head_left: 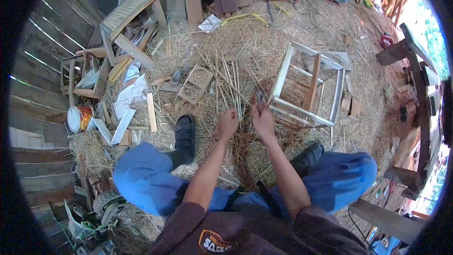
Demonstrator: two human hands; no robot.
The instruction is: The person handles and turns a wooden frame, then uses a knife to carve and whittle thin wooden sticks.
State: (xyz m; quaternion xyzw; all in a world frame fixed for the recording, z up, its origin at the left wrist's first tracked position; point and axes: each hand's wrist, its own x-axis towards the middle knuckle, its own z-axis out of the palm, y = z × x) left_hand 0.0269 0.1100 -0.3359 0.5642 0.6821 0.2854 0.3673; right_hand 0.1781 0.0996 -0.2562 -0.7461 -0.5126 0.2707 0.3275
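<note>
Left hand [228,123] curled, contents I cannot tell from my remote post; right hand [263,122] closed around a dark tool [260,98] just beside the wooden frame [281,78], thin sticks [232,82] lying just beyond both hands on straw-strewn floor [306,23].

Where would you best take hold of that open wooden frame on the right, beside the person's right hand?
Probably by the pale left rail of the wooden frame, coming from the left, the side where the right hand is. That rail is straight and slim, with open space inside it for fingers to curl through. The hand seems to hold a dark tool, though.
</note>
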